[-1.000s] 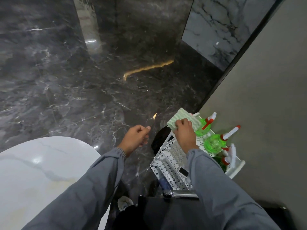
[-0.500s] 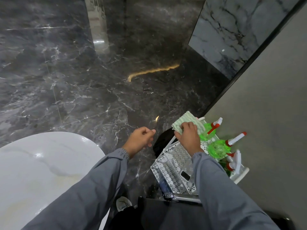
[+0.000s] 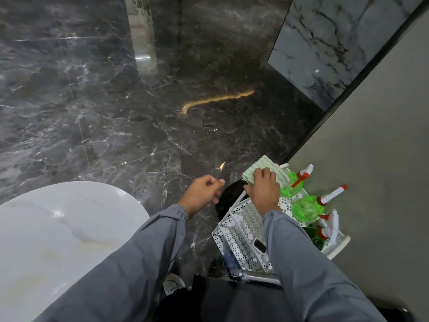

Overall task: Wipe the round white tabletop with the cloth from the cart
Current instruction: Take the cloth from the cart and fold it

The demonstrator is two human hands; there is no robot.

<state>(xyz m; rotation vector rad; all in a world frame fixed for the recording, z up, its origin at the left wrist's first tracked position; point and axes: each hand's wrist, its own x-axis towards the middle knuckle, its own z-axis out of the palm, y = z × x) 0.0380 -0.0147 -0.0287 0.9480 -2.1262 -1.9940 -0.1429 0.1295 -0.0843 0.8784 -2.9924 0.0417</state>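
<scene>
Head view, looking down past 2 grey sleeves: the person stands between the round white tabletop (image 3: 58,228), low on the left, and the white perforated cart (image 3: 234,238) parked against the grey wall (image 3: 371,135) on the right.

The right hand (image 3: 263,191) reaches to the cart's far end and has the pale green ribbed cloth (image 3: 260,165) by its near edge, fingers curled down over it in a firm hold. The rest of the cloth pokes out beyond the knuckles. From where I stand I cannot tell whether it has cleared the cart or rests on the rim.

The left hand (image 3: 202,196) hangs over the dark marble floor (image 3: 116,112) between table and cart, fingers loosely curled and holding nothing. It looks kept free, probably for balance or to help spread the cloth.

3 spray bottles (image 3: 306,206) with red-and-white nozzles stand just beside the cloth on the wall side, so taking it by the near edge seems a sensible way to keep clear of them.

I'd say the fetching step is under way; the tabletop is well apart from the cloth and not yet wiped.
</scene>
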